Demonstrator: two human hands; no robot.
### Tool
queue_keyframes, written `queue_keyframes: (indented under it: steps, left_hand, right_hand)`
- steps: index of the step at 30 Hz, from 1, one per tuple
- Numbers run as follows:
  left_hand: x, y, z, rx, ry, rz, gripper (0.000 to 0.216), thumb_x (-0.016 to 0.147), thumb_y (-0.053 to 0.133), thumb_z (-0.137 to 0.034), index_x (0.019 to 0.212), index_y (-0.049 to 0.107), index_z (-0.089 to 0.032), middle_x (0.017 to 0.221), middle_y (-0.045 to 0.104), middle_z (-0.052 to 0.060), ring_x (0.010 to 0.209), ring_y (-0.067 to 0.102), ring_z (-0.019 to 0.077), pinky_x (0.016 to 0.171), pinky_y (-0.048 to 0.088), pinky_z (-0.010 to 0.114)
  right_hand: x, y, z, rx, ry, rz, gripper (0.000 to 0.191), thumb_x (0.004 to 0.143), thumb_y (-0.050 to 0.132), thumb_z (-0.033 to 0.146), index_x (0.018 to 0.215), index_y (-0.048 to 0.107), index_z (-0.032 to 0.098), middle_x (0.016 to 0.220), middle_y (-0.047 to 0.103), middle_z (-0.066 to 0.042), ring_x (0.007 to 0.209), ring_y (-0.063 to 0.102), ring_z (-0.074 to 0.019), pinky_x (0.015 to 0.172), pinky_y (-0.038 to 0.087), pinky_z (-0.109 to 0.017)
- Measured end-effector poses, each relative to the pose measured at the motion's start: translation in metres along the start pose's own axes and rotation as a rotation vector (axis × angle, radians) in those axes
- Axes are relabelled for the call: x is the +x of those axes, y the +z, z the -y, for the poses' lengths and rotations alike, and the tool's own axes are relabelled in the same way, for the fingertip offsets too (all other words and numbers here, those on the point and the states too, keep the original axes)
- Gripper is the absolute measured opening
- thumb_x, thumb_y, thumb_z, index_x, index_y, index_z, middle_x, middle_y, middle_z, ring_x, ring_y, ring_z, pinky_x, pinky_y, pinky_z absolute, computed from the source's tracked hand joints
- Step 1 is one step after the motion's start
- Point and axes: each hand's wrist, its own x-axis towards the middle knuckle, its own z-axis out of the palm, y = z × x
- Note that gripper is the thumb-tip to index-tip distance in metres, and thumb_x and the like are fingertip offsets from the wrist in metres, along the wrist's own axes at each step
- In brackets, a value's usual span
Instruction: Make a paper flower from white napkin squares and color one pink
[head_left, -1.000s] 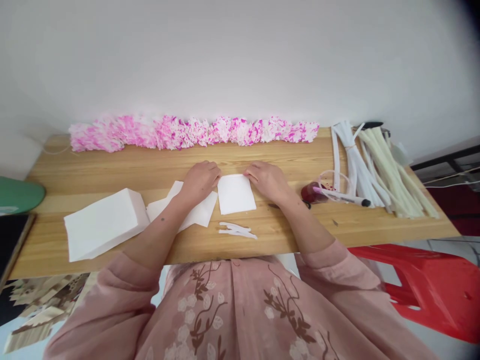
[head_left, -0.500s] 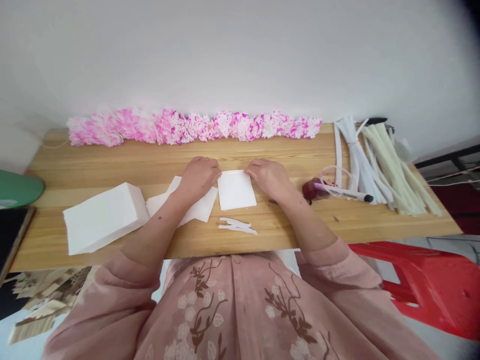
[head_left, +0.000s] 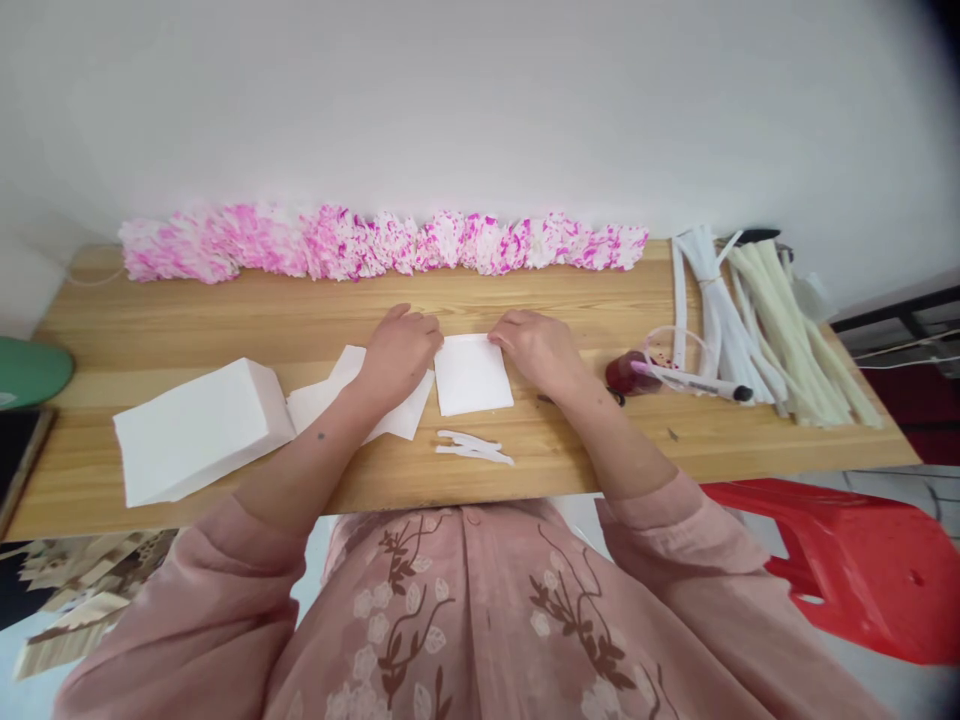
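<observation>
Between my hands a white square of tissue paper [head_left: 473,376] lies flat on the table, with a narrow fold along its far edge. My left hand [head_left: 405,350] pinches the far left corner of that edge. At the far right corner, my right hand [head_left: 536,347] grips the same edge with fingers closed. Partly under my left forearm are loose white paper sheets [head_left: 397,408]. Just in front of the square, a few short white strips [head_left: 474,447] lie crossed over one another. The fingertips of both hands are partly hidden.
A thick stack of white paper [head_left: 199,425] stands at left. Pink-and-white ruffled paper flowers [head_left: 315,243] line the wall. At right are a jar of dark red liquid [head_left: 628,373], a marker [head_left: 705,384], bundled white strips [head_left: 712,290] and cream strips [head_left: 787,330]. A red stool [head_left: 862,550] is below right.
The view has shifted slightly. Both hands stay at the far corners of the paper square, and little else differs.
</observation>
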Motion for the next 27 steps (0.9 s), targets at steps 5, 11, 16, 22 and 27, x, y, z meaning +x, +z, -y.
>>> queue_keyframes:
  steps: [5,11,16,22,27]
  left_hand:
    - [-0.002,0.005,0.000,-0.004,0.006,-0.021,0.033,0.091,0.037,-0.010,0.073,0.065,-0.019,0.080,0.065,0.007,0.080,0.058,0.0227,0.105,0.036,0.047]
    - [0.002,0.003,0.001,-0.015,-0.044,-0.016,0.032,0.092,0.038,-0.013,0.071,0.063,-0.018,0.078,0.065,0.007,0.077,0.056,0.0208,0.094,0.041,0.042]
    - [0.005,0.002,0.004,-0.075,-0.060,-0.022,0.023,0.085,0.045,-0.013,0.069,0.061,-0.018,0.076,0.065,0.006,0.074,0.055,0.0205,0.082,0.042,0.038]
    - [0.007,-0.006,0.005,-0.260,-0.201,0.014,0.021,0.080,0.047,-0.012,0.068,0.063,-0.017,0.069,0.064,0.006,0.066,0.054,0.0188,0.064,0.036,0.032]
    - [0.004,-0.010,0.008,-0.502,-0.321,0.037,0.019,0.083,0.050,-0.018,0.080,0.069,-0.018,0.073,0.069,0.002,0.064,0.056,0.0150,0.061,0.035,0.028]
  right_hand:
    - [0.000,0.001,-0.001,-0.004,-0.024,0.005,0.028,0.100,0.046,0.025,0.087,0.070,0.017,0.091,0.069,-0.010,0.088,0.059,-0.0233,0.065,0.033,-0.033]
    - [0.002,0.001,-0.002,0.000,-0.019,0.008,0.026,0.100,0.044,0.024,0.094,0.069,0.016,0.095,0.068,-0.010,0.091,0.059,-0.0237,0.069,0.036,-0.033]
    - [0.002,0.005,-0.006,0.071,-0.002,-0.016,0.022,0.097,0.046,0.021,0.097,0.067,0.016,0.098,0.069,-0.012,0.093,0.059,-0.0254,0.076,0.040,-0.034]
    - [0.001,0.005,-0.011,0.260,0.035,-0.049,0.017,0.093,0.051,0.021,0.099,0.067,0.019,0.095,0.072,-0.008,0.085,0.063,-0.0222,0.075,0.042,-0.031]
    - [0.000,-0.001,-0.014,0.412,0.055,-0.044,0.024,0.092,0.054,0.021,0.113,0.065,0.019,0.101,0.074,-0.006,0.086,0.065,-0.0204,0.075,0.044,-0.029]
